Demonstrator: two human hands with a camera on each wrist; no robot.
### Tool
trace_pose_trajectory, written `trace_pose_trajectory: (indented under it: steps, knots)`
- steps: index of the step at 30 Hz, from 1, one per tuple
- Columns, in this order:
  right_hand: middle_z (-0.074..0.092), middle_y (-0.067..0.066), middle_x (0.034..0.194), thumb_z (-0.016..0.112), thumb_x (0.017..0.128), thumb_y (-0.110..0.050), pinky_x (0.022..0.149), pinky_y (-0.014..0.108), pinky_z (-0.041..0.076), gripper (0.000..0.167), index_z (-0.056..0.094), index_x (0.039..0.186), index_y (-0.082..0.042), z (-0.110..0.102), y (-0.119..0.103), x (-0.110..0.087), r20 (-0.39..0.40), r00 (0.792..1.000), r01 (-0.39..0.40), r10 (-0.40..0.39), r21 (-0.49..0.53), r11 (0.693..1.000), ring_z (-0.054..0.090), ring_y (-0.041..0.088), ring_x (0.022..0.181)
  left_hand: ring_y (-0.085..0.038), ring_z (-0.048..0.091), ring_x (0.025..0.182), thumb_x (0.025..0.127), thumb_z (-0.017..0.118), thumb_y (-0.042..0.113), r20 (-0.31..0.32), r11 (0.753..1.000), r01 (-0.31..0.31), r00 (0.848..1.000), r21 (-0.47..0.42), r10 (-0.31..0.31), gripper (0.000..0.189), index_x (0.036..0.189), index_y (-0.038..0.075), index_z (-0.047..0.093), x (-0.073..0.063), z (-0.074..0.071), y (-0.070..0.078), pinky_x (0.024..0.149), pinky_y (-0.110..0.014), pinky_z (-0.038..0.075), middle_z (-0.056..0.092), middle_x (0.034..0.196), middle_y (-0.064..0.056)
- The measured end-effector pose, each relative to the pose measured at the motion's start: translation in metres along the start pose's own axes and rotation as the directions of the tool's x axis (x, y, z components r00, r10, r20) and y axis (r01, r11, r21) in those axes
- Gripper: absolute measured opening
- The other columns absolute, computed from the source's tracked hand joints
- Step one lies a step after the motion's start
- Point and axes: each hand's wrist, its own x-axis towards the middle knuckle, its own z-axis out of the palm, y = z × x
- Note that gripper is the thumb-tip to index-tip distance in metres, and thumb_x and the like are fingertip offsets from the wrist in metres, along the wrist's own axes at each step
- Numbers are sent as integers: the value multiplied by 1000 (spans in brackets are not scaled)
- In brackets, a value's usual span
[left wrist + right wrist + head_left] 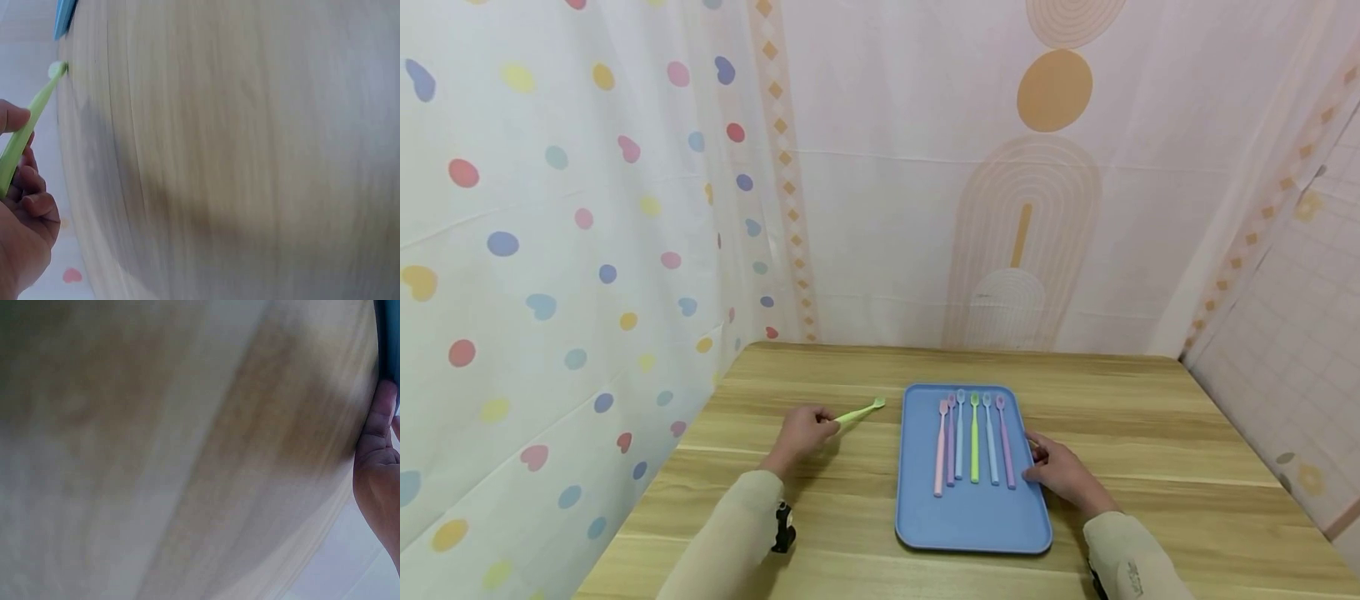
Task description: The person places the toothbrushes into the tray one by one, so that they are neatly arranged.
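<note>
My left hand (805, 433) pinches a light green toothbrush (859, 413) by its handle, left of the blue tray (955, 521). Its head points right, toward the tray; in the left wrist view the green toothbrush (28, 125) runs between thumb and fingers, bristle end outward. At the tray's right edge, my right hand (1067, 475) holds the rim, thumb at the edge and fingers beside it. Several toothbrushes lie in a row on the tray, heads away from me: a pink toothbrush (940, 450) leftmost, a green toothbrush (974, 442) mid-row, a purple toothbrush (1006, 446) rightmost.
The wooden table (835, 517) extends around the tray on all sides. A white curtain (880, 208) with tan patterns hangs behind its far edge, and a dotted curtain (572, 333) hangs along the left.
</note>
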Motion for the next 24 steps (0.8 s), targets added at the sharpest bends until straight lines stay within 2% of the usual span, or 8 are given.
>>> trace_pose_trajectory:
  steps: [6, 14, 20, 24]
  knots:
    - [55, 16, 103, 68, 84, 3, 79, 39, 48, 72, 37, 148, 6, 0, 1, 1, -3, 1000, 6, -6, -5, 1000, 52, 27, 90, -13, 49, 58, 78, 69, 6, -72, 1000, 9, 997, -18, -10, 8, 84, 1, 72, 0, 14, 8, 52, -26, 40, 60, 68, -1]
    - [55, 16, 104, 69, 84, 1, 80, 40, 48, 72, 37, 149, 5, 0, 1, 0, 3, 1000, 0, 0, -6, 1000, 52, 27, 91, -14, 49, 56, 77, 68, 8, -137, 992, 78, 986, -96, -91, 11, 84, 1, 72, -7, 39, 24, 49, -27, 40, 58, 68, -2]
    - [55, 16, 106, 69, 84, 0, 82, 42, 48, 72, 37, 149, 5, 0, 2, 0, 3, 1000, 7, -7, -5, 1000, 52, 27, 92, -15, 50, 61, 78, 71, 10, -237, 990, 114, 963, -80, -130, 8, 81, 3, 71, -13, 57, 41, 55, -29, 41, 59, 69, -2]
    - [55, 16, 106, 69, 84, 1, 84, 43, 48, 73, 36, 149, 5, 0, 2, -1, 3, 1000, 7, -7, 0, 1000, 52, 28, 93, -18, 53, 63, 80, 72, 10, -280, 977, 165, 939, -136, -198, 8, 82, 2, 69, -18, 67, 55, 56, -31, 43, 60, 71, -4]
